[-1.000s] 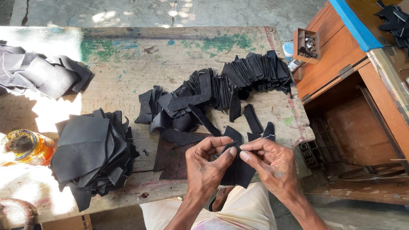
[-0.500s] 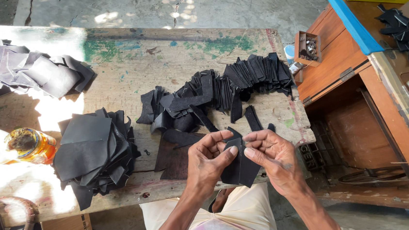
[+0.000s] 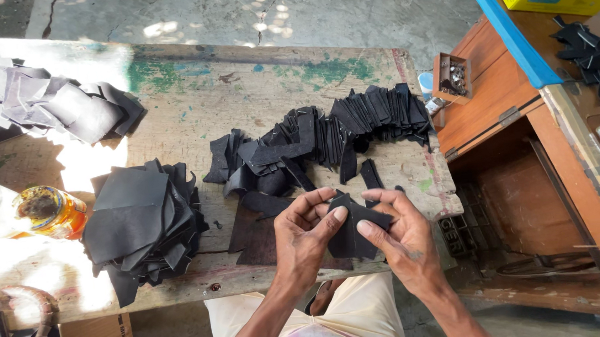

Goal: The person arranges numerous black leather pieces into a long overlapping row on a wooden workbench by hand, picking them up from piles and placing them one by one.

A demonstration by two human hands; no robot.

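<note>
At the near edge of the worn wooden table (image 3: 187, 99), seen from the head camera: left hand (image 3: 304, 241) and right hand (image 3: 405, 237) close together, thumbs and fingertips of both pinched on one small black leather piece (image 3: 350, 234) held just above the table edge, over the lap. Beyond the hands, a long heap of black strips (image 3: 333, 136); to the left, a stack of larger black sheets (image 3: 140, 224), with an orange-lidded jar (image 3: 50, 212) beside it.
</note>
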